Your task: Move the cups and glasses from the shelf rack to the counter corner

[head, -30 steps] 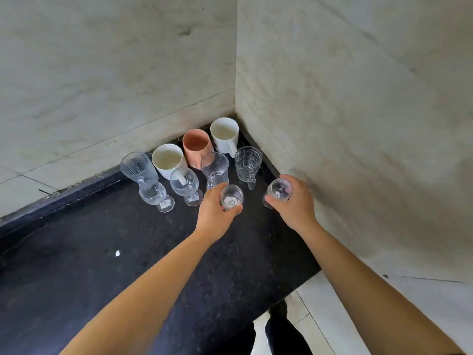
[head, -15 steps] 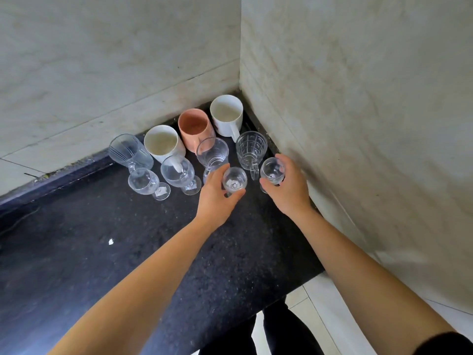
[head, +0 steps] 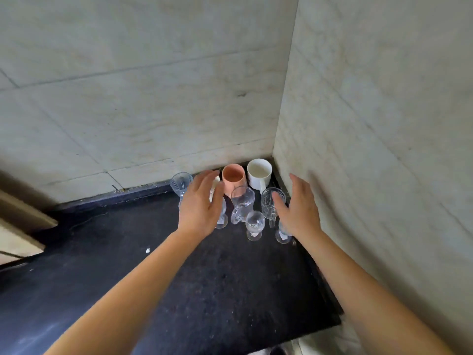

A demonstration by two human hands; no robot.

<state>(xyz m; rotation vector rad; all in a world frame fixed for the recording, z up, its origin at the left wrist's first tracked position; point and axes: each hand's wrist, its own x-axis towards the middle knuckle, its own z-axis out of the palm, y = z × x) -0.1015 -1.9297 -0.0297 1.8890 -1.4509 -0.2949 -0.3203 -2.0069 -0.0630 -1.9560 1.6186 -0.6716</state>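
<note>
Cups and glasses stand grouped in the corner of the black counter (head: 217,278). At the back are a white mug (head: 259,172) and a pink cup (head: 233,176). In front stand a clear handled glass (head: 242,203), a patterned glass mug (head: 270,202) and a small stemmed glass (head: 254,225). Another small stemmed glass (head: 282,235) stands partly behind my right hand (head: 298,208), which hovers open above it. My left hand (head: 201,206) is open too, fingers spread, hiding a white cup and part of a stemmed glass. A ribbed glass (head: 180,183) shows at the left.
Pale marble walls (head: 371,149) close the corner at the back and right. The counter's front edge (head: 332,324) lies near right, with light floor below. A beige ledge (head: 20,226) juts in at the far left. A small white speck (head: 148,250) lies on the counter.
Both hands have let go of the two small stemmed glasses, which now stand on the counter. The hands have lifted and spread open above the group.
</note>
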